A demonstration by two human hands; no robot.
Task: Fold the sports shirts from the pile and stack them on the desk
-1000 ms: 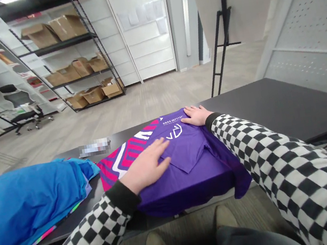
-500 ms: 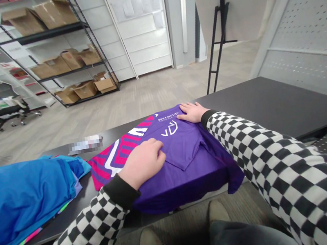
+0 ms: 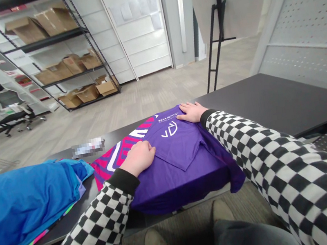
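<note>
A purple T-shirt [image 3: 182, 165] with pink and white stripes and a white logo lies partly folded on the dark table [image 3: 272, 101]. My left hand [image 3: 138, 157] rests on its left side with fingers curled, pinching the edge of a folded flap of fabric. Flat on the shirt's far edge, near the printed lettering, lies my right hand [image 3: 191, 112] with fingers stretched out. Both arms wear black-and-white checkered sleeves.
A heap of blue garments [image 3: 24, 202] covers the table's left end. A small blurred item [image 3: 88, 147] lies behind the shirt. Metal shelving with cardboard boxes [image 3: 58, 68], an office chair [image 3: 9, 109], a black easel [image 3: 215, 39] and a pegboard wall [image 3: 307, 33] stand around.
My left hand has slid left across the shirt and its fingers have curled from flat into a pinch at the flap's edge. My right hand has stayed put.
</note>
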